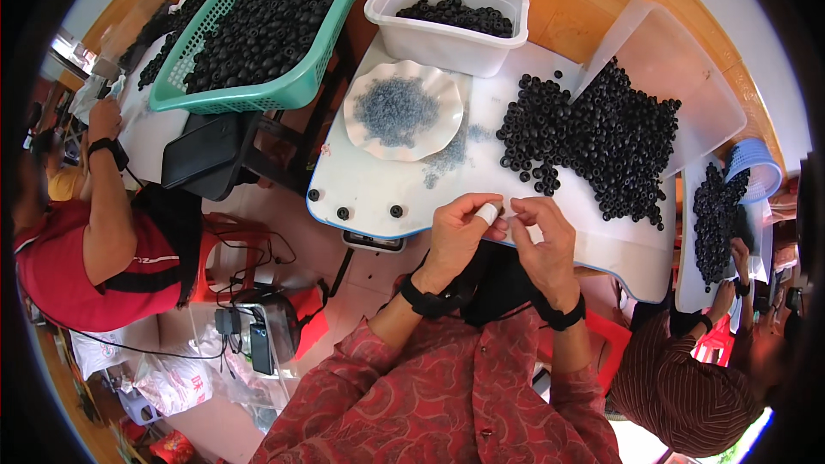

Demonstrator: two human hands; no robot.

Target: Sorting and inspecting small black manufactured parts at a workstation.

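We have a white counter [365,185] with a blue rim before us, and beyond its left edge a green basket [234,101] heaped with black rings. Toward the counter's back right corner a clear bin [692,77] lies tipped, and from its mouth a pile of black rings [623,150] spreads across the right half. A white tub [443,45] with more rings stands at the back edge; in front of it, nearer the left edge, sits a scalloped plate [453,112]. Our left hand [460,230] and right hand [547,241] meet at the front edge, fingertips bent in and close together; whether either grips anything, we cannot tell. A white cover [487,213] wraps our left thumb. Three loose rings [396,210] sit along the front edge, left of our hands. Tiny clear bits [395,109] fill the plate's middle, with others scattered beside it.
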